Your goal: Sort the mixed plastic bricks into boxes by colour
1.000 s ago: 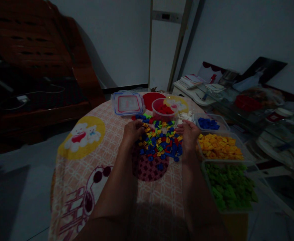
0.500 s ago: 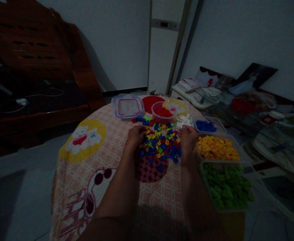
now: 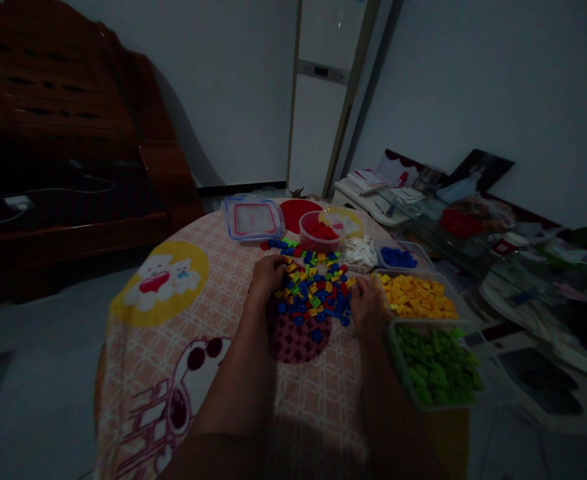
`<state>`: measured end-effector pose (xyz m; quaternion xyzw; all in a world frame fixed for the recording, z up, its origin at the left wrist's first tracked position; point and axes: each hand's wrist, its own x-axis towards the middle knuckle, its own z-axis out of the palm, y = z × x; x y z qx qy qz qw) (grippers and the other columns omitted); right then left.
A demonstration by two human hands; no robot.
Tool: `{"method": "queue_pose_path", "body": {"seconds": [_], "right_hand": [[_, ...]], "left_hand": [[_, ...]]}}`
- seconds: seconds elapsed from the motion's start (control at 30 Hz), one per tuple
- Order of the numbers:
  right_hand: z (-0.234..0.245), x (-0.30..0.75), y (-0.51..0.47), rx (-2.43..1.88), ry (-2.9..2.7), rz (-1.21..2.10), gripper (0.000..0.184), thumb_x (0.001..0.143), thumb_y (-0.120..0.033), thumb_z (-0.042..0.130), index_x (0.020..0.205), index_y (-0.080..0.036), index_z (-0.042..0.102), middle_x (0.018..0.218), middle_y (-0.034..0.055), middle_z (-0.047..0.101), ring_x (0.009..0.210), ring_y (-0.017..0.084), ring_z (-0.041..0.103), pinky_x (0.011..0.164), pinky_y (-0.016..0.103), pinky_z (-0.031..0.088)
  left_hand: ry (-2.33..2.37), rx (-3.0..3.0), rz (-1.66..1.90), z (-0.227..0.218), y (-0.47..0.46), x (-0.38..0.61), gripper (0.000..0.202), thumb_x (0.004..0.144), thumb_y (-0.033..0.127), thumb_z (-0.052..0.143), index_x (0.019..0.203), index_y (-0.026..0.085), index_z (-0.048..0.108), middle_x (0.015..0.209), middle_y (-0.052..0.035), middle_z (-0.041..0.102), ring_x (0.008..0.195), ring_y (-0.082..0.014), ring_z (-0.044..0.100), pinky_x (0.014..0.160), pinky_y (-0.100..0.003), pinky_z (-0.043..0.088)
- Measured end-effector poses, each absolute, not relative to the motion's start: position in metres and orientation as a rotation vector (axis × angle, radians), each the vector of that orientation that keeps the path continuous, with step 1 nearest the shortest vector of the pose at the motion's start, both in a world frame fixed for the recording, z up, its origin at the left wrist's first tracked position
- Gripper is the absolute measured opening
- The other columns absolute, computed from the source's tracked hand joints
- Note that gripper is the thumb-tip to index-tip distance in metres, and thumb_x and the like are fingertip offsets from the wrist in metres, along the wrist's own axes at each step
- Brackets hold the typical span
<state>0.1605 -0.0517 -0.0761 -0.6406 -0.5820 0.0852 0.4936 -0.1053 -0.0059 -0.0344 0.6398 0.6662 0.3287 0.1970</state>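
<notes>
A mixed pile of small plastic building bricks [image 3: 316, 290] in red, blue, yellow and green lies on the patterned tablecloth [image 3: 318, 393]. My left hand [image 3: 269, 275] rests at the pile's left edge, its fingers curled in by some yellow bricks; what they hold, if anything, is hidden. At the right edge is my right hand [image 3: 366, 305], fingers bent together beside a yellow brick [image 3: 351, 283]; whether it grips that brick is too dark to tell. White bricks [image 3: 360, 254] are heaped just behind this hand.
To the right stand clear tubs of blue bricks [image 3: 398, 257], yellow bricks [image 3: 418, 297] and green bricks [image 3: 436, 367]. A round tub [image 3: 307, 239] with red bricks and a blue-rimmed lidded box [image 3: 253, 219] are at the back. A cluttered glass table [image 3: 511, 270] stands beyond.
My right hand has come down and nearer, from beside the white bricks to the pile's right edge. The left hand has barely moved. The view has shifted slightly.
</notes>
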Motion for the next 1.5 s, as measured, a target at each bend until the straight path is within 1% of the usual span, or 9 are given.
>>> {"method": "queue_pose_path", "body": {"seconds": [0.13,0.37,0.43,0.57,0.67,0.93,1.1,1.3,1.5], "right_hand": [[-0.079,0.150,-0.050,-1.532,-1.455,0.230,0.037,0.083,-0.025,0.049,0.109,-0.015,0.074,0.118,0.0157,0.072,0.115,0.027,0.062,0.108,0.047,0.044],[-0.055,0.113,-0.052,-1.370,-1.546,0.412,0.038,0.088,-0.028,0.049,0.116,-0.019,0.073,0.129,0.0108,0.069,0.123,0.022,0.060,0.111,0.040,0.043],[-0.052,0.113,-0.054,-1.351,-1.505,0.421,0.038,0.087,-0.029,0.049,0.115,-0.020,0.073,0.127,0.0104,0.070,0.122,0.023,0.061,0.110,0.041,0.043],[-0.062,0.131,-0.059,-1.490,-1.288,0.350,0.042,0.084,-0.032,0.048,0.111,-0.013,0.074,0.118,0.0174,0.073,0.113,0.028,0.065,0.105,0.048,0.047],[-0.071,0.139,-0.062,-1.542,-1.218,0.339,0.045,0.082,-0.034,0.048,0.112,-0.011,0.073,0.118,0.0200,0.072,0.114,0.030,0.065,0.105,0.050,0.046],[-0.063,0.118,-0.070,-1.364,-1.460,0.484,0.046,0.089,-0.039,0.050,0.124,-0.016,0.069,0.130,0.0144,0.068,0.123,0.026,0.061,0.110,0.046,0.044],[-0.058,0.114,-0.077,-1.367,-1.470,0.405,0.040,0.086,-0.034,0.054,0.118,-0.018,0.072,0.126,0.0134,0.070,0.120,0.025,0.063,0.109,0.046,0.046],[-0.058,0.116,-0.084,-1.384,-1.593,0.358,0.037,0.086,-0.031,0.055,0.115,-0.020,0.074,0.131,0.0137,0.068,0.123,0.027,0.061,0.110,0.047,0.044],[-0.066,0.148,-0.115,-1.533,-1.619,0.277,0.032,0.089,-0.032,0.054,0.110,-0.020,0.075,0.122,0.0137,0.071,0.115,0.028,0.064,0.103,0.047,0.050]], "left_hand": [[1.870,1.775,0.917,-0.035,-0.006,-0.103,0.032,0.083,0.020,0.059,0.109,0.022,0.076,0.108,-0.0071,0.077,0.102,-0.0227,0.070,0.096,-0.034,0.053],[1.886,1.792,0.876,-0.033,-0.006,-0.102,0.032,0.084,0.020,0.059,0.111,0.020,0.076,0.110,-0.0085,0.076,0.102,-0.0242,0.070,0.097,-0.035,0.052],[1.884,1.797,0.881,-0.033,-0.007,-0.102,0.030,0.084,0.020,0.059,0.109,0.022,0.076,0.110,-0.0075,0.077,0.102,-0.0237,0.070,0.096,-0.034,0.052],[1.897,1.813,0.865,-0.033,-0.007,-0.102,0.030,0.085,0.021,0.058,0.110,0.021,0.076,0.111,-0.0079,0.076,0.105,-0.0240,0.069,0.097,-0.034,0.051],[1.905,1.816,0.868,-0.033,-0.006,-0.100,0.031,0.085,0.021,0.058,0.110,0.022,0.076,0.109,-0.0075,0.076,0.105,-0.0243,0.069,0.098,-0.035,0.051],[1.857,1.802,0.922,-0.033,-0.006,-0.099,0.030,0.083,0.021,0.058,0.106,0.024,0.077,0.106,-0.0049,0.078,0.103,-0.0235,0.070,0.097,-0.035,0.052],[1.831,1.755,0.929,-0.031,-0.008,-0.100,0.030,0.083,0.020,0.058,0.106,0.022,0.077,0.105,-0.0061,0.078,0.099,-0.0232,0.071,0.095,-0.034,0.053],[1.853,1.746,0.941,-0.028,-0.008,-0.099,0.028,0.082,0.020,0.060,0.103,0.023,0.077,0.104,-0.0042,0.078,0.097,-0.0226,0.071,0.092,-0.033,0.054],[1.745,1.817,1.050,-0.017,-0.012,-0.079,0.025,0.082,0.020,0.062,0.102,0.021,0.077,0.102,-0.0054,0.077,0.095,-0.0217,0.070,0.090,-0.032,0.053]]}}
